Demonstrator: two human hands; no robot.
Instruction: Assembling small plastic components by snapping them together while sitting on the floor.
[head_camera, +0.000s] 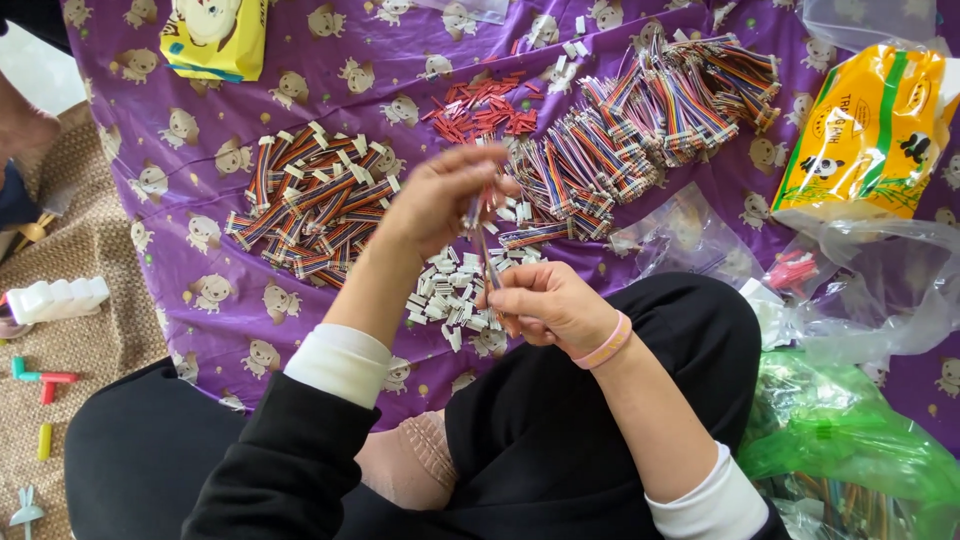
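My left hand (440, 200) is raised over the purple cloth (200, 330) and pinches the upper end of a short multicoloured wire bundle (481, 232). My right hand (545, 305), with a pink band on its wrist, grips the lower end of the same bundle just above my black-trousered lap. Under both hands lies a scatter of small white plastic connectors (445, 295). A pile of finished wire bundles with white ends (310, 205) lies to the left. A larger heap of wire bundles (650, 120) lies to the upper right. Small red pieces (485, 110) lie beyond the hands.
A yellow packet (215, 35) sits at the top left and a yellow and green bag (870, 135) at the right. Clear plastic bags (880, 290) and a green bag (850, 440) lie at the right. Toy pieces (45, 300) rest on the woven mat at the left.
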